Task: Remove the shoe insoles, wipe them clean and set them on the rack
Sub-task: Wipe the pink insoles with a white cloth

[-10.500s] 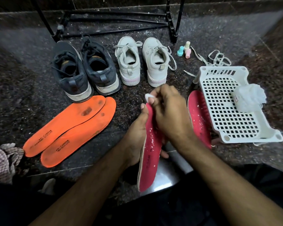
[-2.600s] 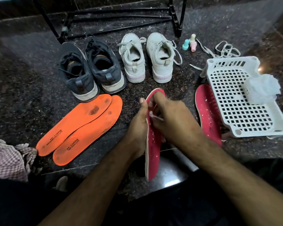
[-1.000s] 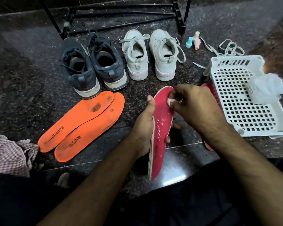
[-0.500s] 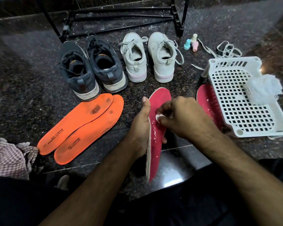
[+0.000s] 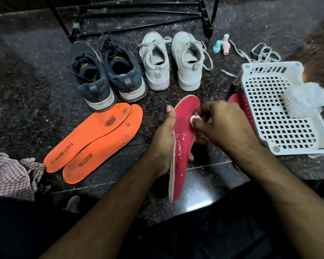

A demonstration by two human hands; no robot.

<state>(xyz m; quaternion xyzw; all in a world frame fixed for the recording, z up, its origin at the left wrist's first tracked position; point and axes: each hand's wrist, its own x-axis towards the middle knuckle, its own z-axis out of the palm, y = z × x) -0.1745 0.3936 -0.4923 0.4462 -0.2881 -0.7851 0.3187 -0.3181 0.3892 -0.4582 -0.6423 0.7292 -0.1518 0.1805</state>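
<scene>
Dark stone floor (image 5: 26,86) carries all items. Black metal rack (image 5: 138,17) stands at the far edge. White plastic basket (image 5: 273,113) lies right, holding a white wad (image 5: 305,101). Dark shoes (image 5: 105,71) and white shoes (image 5: 170,60) stand side by side before the rack. Two orange insoles (image 5: 94,144) lie overlapped, stained. Second pink insole (image 5: 236,100) lies partly under the basket. Left hand (image 5: 163,139) grips the pink insole (image 5: 183,139) on edge, fingers wrapped behind. Right hand (image 5: 221,124) pinches a small white pad (image 5: 195,119) against the insole's upper face.
</scene>
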